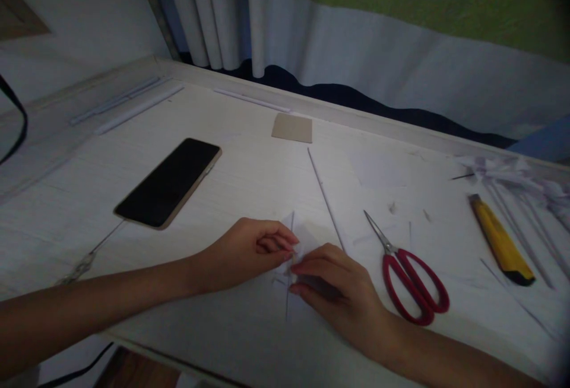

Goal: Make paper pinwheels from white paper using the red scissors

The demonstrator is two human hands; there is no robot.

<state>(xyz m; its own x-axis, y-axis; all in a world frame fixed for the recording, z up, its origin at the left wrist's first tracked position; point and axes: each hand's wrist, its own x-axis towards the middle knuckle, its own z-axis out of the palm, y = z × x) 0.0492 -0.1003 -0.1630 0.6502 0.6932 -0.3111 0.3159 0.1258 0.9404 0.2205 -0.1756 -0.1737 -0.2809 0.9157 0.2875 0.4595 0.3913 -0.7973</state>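
Observation:
Above the white table, my left hand has its thumb and index finger pinched together. Close on its right is my right hand, its thumb and fingers closed in a pinch too. Between the fingertips is a small pale piece, too small and blurred to name. White folded paper with a thin dark line shows behind and below the fingers, partly hidden by both hands. Scissors with red handles lie right of my right hand, blades partly apart. A thin white paper stick lies just beyond my right hand.
A black phone lies at the left, a cardboard square toward the back. Rolled paper sticks are at the back left. A yellow cutter and white paper pieces lie at the right. A curtain hangs behind.

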